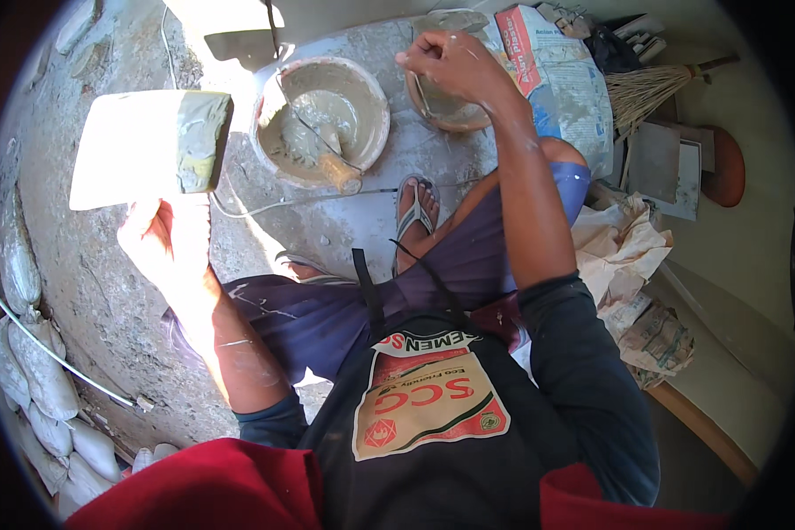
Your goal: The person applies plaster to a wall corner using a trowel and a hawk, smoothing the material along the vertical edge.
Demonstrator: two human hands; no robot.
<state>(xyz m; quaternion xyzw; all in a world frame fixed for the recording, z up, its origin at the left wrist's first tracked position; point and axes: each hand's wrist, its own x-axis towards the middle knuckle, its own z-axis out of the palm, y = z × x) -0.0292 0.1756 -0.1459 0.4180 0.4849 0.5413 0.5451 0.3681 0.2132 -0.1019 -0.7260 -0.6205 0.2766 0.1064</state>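
My left hand (166, 237) grips a flat rectangular board (119, 150) at its near edge, raised over the floor on the left. Sunlight bleaches most of the board; grey mortar (201, 132) lies thick along its right end. My right hand (455, 66) is closed above a small bowl (458, 122), its fingers curled together. A thin rod shows below the fingers, but what they hold is unclear. Between the hands stands a round bucket (382, 115) of wet grey mortar, with a wooden-handled tool (340, 174) resting across its near rim.
A plaster sack (574, 97), a straw broom (649, 93) and flat boards (658, 168) stand at the right. Crumpled paper sacks (627, 247) lie beside my leg. Filled bags (40, 371) line the left edge. A cable (300, 205) crosses the floor before my feet.
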